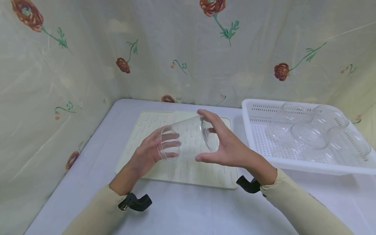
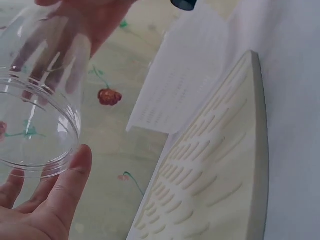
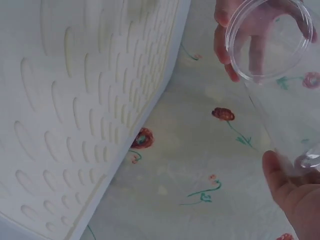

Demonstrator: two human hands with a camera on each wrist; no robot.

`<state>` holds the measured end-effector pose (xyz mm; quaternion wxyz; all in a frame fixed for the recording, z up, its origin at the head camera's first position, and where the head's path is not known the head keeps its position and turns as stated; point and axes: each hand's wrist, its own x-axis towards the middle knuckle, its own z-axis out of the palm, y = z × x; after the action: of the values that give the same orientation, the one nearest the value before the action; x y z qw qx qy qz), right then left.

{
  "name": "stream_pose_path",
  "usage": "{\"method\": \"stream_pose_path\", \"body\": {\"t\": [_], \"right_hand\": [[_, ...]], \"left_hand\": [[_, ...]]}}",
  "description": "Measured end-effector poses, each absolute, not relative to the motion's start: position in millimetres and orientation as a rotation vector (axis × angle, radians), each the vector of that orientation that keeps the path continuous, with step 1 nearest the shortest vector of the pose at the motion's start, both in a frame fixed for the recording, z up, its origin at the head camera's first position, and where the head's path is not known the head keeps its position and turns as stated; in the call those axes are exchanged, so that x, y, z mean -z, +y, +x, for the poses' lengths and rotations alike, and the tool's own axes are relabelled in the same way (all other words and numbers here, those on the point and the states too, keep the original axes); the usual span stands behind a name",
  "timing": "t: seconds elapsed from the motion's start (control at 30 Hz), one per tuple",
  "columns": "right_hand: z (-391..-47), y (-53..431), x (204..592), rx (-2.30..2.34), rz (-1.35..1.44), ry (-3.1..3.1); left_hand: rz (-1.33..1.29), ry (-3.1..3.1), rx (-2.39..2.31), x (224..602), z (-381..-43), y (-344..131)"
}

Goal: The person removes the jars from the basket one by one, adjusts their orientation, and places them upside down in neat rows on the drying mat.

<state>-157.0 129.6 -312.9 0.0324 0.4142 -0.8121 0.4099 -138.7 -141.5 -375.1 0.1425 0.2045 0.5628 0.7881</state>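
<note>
I wear a long, pale beige left sleeve (image 1: pixel 95 212) and a matching right sleeve (image 1: pixel 302 202), with a curved black attachment (image 1: pixel 136 203) at the left one's end and a similar black piece (image 1: pixel 249 186) at the right's.

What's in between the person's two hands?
A tilted clear container is between the left hand and the right hand, as the head view shows.

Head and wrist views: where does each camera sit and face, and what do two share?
Head: on the head, facing forward and down at the clear cylindrical container; left hand, right hand and beige sleeves show.
Left wrist: on that wrist, facing the container; both hands show.
Right wrist: on that wrist, facing the container; both hands show.
Wrist views share the cream rectangular mat.
</note>
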Motion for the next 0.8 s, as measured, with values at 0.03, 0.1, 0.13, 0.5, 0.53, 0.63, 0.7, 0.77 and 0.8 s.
{"method": "stream_pose_path", "body": {"t": [0.03, 0.1, 0.13, 0.5, 0.53, 0.63, 0.7, 0.77, 0.8], "right_hand": [[-156.7, 129.5, 312.9, -1.285, 1.278, -2.491], [-156.5, 129.8, 313.0, -1.339, 1.276, -2.486], [-156.2, 129.9, 313.0, -1.368, 1.279, -2.487], [-156.7, 125.8, 311.1, -1.400, 1.271, -2.521], [-157.1, 124.8, 310.2, -1.393, 1.269, -2.531], [-159.1, 122.8, 306.1, -1.382, 1.276, -2.551], [-161.6, 122.2, 302.0, -1.370, 1.288, -2.557], [-164.4, 122.3, 297.1, -1.347, 1.304, -2.555], [-166.0, 122.5, 294.4, -1.327, 1.309, -2.558]], "left_hand": [[0.605, 1.577, -2.287, 376.2, -139.2, -140.5], [0.631, 1.474, -2.311, 378.6, -140.5, -138.4], [0.642, 1.414, -2.324, 379.6, -141.0, -137.3], [0.708, 1.097, -2.348, 386.0, -142.4, -140.0], [0.717, 1.104, -2.340, 386.2, -142.6, -141.2], [0.718, 1.205, -2.311, 384.9, -141.9, -145.5], [0.702, 1.350, -2.276, 383.8, -141.0, -149.1], [0.655, 1.548, -2.219, 381.9, -139.5, -153.4], [0.612, 1.658, -2.182, 380.8, -138.7, -155.8]]}}
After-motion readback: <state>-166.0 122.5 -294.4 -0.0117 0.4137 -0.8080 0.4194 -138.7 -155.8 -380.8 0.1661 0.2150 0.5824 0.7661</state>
